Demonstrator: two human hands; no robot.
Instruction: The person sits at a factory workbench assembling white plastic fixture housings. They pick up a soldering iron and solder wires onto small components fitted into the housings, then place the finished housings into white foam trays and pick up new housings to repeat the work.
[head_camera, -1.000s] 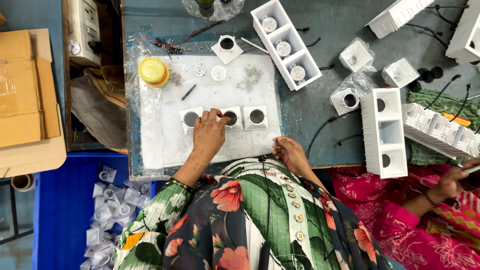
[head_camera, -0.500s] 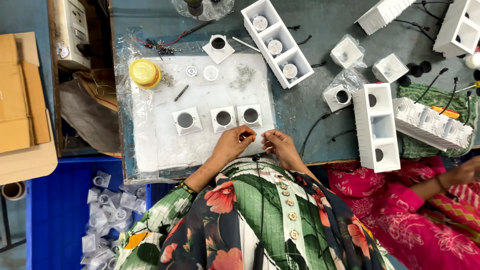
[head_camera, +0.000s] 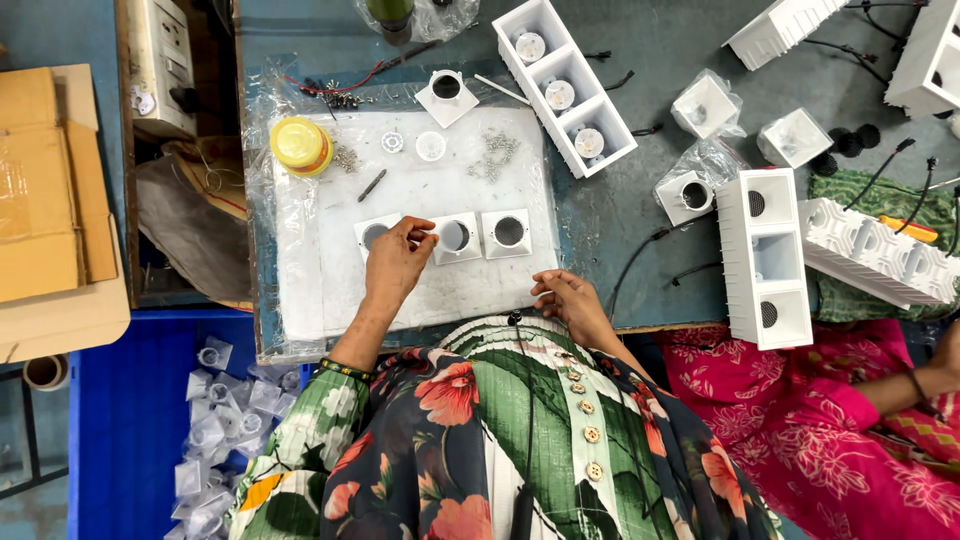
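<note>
Three white square housings with round holes lie in a row on a white sheet (head_camera: 330, 290): left (head_camera: 369, 234), middle (head_camera: 455, 237), right (head_camera: 508, 231). My left hand (head_camera: 395, 265) lies over the left housing. Its fingertips are pinched together at the near edge of the middle one, and whether they hold a small part is hidden. My right hand (head_camera: 565, 298) rests on the sheet's front edge, fingers loosely apart, with nothing visible in it.
A yellow-lidded jar (head_camera: 302, 145), two white rings (head_camera: 430, 146) and loose screws (head_camera: 497, 150) sit further back on the sheet. Long white triple fixtures lie behind (head_camera: 565, 85) and to the right (head_camera: 765, 255). A blue crate (head_camera: 120, 420) stands lower left. A co-worker's pink sleeve (head_camera: 850, 420) is at right.
My left hand left the right hand near the table's front edge and moved forward and left onto the row of housings. The right hand stayed near the edge.
</note>
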